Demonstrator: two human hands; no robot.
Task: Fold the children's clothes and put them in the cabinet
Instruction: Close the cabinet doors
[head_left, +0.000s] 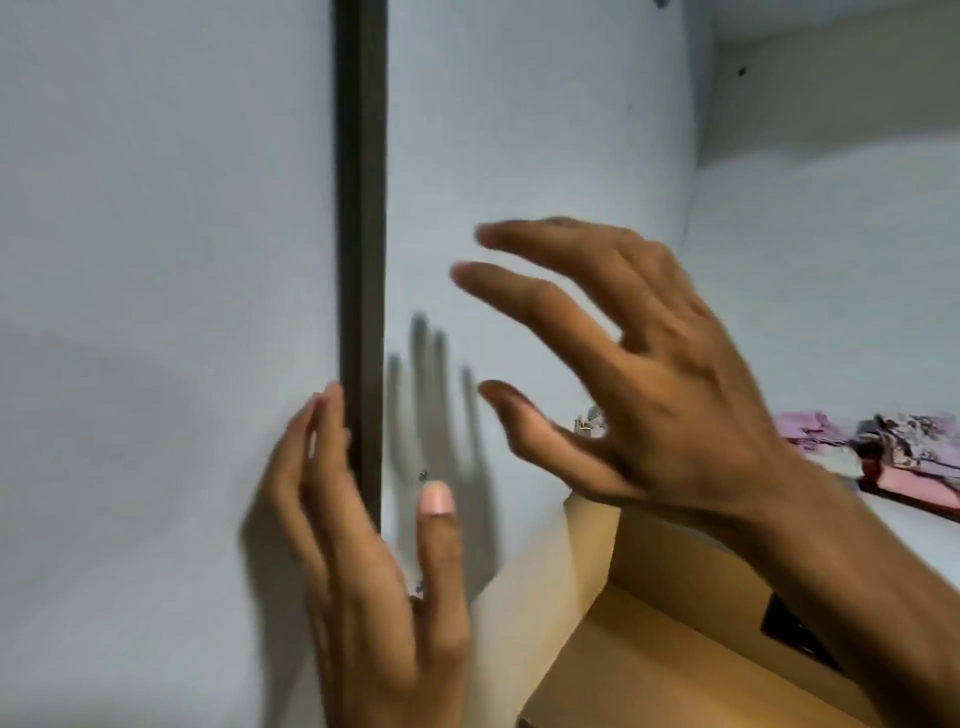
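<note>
With left hand (363, 561) fingers flat on cabinet door (156, 312) dark edge (361, 234), right hand (639, 374) spread, empty: pinch risk if door swings shut; folded clothes (893, 452) shelved.

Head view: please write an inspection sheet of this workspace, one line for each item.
Surface: white cabinet shelf, partly bare.
Job's things: folded clothes, pink and patterned, lie on the shelf at right.
Clutter: cardboard box below the shelf.
Hands: left hand rests on the dark door edge, fingers straight; right hand open in the air, blurred, holds nothing.
Cables: nothing seen.
Surroundings: white cabinet panels.
</note>
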